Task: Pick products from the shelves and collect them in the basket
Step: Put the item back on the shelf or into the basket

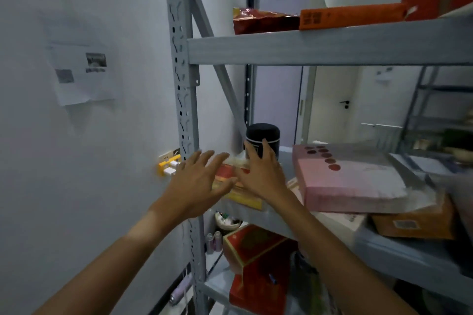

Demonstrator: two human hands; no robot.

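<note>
Both arms are stretched out toward the left end of the middle shelf of a grey metal rack. The left hand is spread, fingers straight and apart, holding nothing, at the front left corner of a red and yellow box lying flat on that shelf. The right hand is spread the same way over the right part of the box, fingers straight and fanned. Whether either palm touches the box cannot be told; the frame is blurred there.

Just behind the right hand's fingertips stands a black jar, upright at the back of the shelf. To the right in the frame a pink flat box lies on top of an orange box.

On the top shelf, upper centre of the frame, lie a red foil bag and a long orange packet side by side.

Lower centre, on the shelf below, a red carton sits tilted. No basket shows in the frame.

On the wall at upper left hangs a printed sheet of paper, and near the rack post is a yellow wall socket with white plugs.
</note>
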